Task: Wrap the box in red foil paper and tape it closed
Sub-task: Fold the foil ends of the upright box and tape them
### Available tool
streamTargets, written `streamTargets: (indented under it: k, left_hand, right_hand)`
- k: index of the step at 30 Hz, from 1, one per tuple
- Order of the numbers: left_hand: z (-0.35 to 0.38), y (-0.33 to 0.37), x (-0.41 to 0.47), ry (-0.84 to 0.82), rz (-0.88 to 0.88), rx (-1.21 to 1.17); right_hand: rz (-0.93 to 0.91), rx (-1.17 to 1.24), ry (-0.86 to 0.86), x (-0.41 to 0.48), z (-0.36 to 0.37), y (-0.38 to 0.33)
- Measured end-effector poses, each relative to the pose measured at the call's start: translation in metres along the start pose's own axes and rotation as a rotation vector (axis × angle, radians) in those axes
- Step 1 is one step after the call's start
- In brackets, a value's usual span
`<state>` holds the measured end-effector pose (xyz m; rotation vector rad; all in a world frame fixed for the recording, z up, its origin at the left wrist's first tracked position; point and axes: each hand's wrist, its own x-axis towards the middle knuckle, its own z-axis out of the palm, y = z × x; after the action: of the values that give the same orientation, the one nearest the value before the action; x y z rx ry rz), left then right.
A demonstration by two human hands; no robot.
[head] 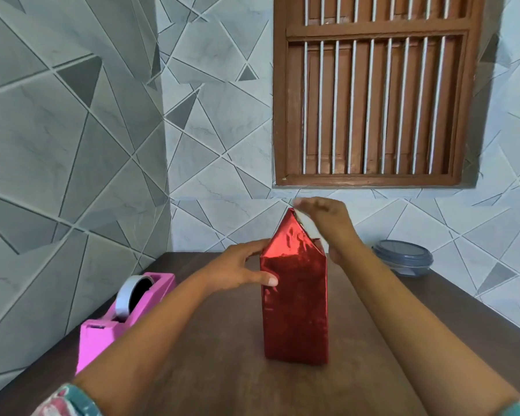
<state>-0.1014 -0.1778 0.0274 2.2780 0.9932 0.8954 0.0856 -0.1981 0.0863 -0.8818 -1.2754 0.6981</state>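
The box (294, 310) stands upright on the brown counter (222, 370), near the middle of the surface and slightly right of centre. The red foil paper (288, 235) covers all of its visible faces. At the top, the paper rises into a triangular flap that ends in a point above the box. A paler inner surface shows along the right edge of this flap.

Left hand (237, 270): grips the upper left part of the box. The thumb lies flat on the near face just below the flap, and the fingers wrap round the left edge toward the far side.

Right hand (324, 223): is raised at the top of the box, with the fingertips closed on the point of the foil flap in a pinch. This hand is motion-blurred, so the exact position of each finger cannot be told.

A pink tape dispenser (102, 334) sits at the left edge of the counter, apart from the box. It carries a roll of tape (125, 295) standing on edge.

A round lidded container (403, 256) rests at the far right of the counter, against the tiled wall (72, 145). A brown wooden window (373, 91) with white vertical bars is set in the wall above the box.

Patterned sleeves (69, 400) show at the near edge of the view.
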Motion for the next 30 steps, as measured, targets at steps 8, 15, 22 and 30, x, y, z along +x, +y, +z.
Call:
streamTargets:
  k: [8,15,22,30]
  left_hand:
    - [-0.002,-0.001,-0.006,0.044,-0.045,0.037]
    - [-0.003,0.005,-0.006,0.03,-0.053,0.075]
    - [-0.004,0.007,-0.006,0.019,-0.06,0.095]
    - [-0.003,0.015,-0.002,-0.012,-0.06,0.113]
  right_hand:
    - [-0.005,-0.418,-0.391,-0.015,-0.022,0.018]
    - [-0.064,-0.242,-0.362,-0.009,-0.022,0.005]
    - [-0.05,-0.006,0.054,-0.009,-0.026,0.007]
    - [-0.006,-0.203,-0.282,-0.013,-0.021,0.013]
